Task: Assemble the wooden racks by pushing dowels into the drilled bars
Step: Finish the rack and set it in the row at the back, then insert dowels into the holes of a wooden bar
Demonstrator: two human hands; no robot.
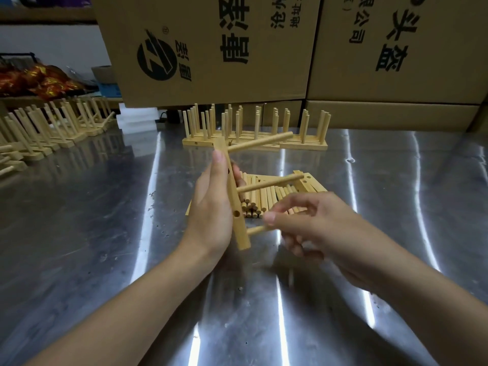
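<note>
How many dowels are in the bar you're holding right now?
3: top dowel, middle dowel, and bottom dowel pinched by the right hand. The left hand holds the bar.

1. A bar point(232, 196) stands nearly upright above the table point(105, 233), held in the left hand point(211, 207).
2. Three dowels point(269, 184) stick out of it rightward; the right hand point(311, 225) grips the lowest.
3. Behind lies a pile of loose dowels point(266, 199).
4. Farther back stand finished racks point(253, 133), before cardboard boxes point(237, 48).
5. More racks point(52, 128), seemingly tipped over, line the left edge.
</note>
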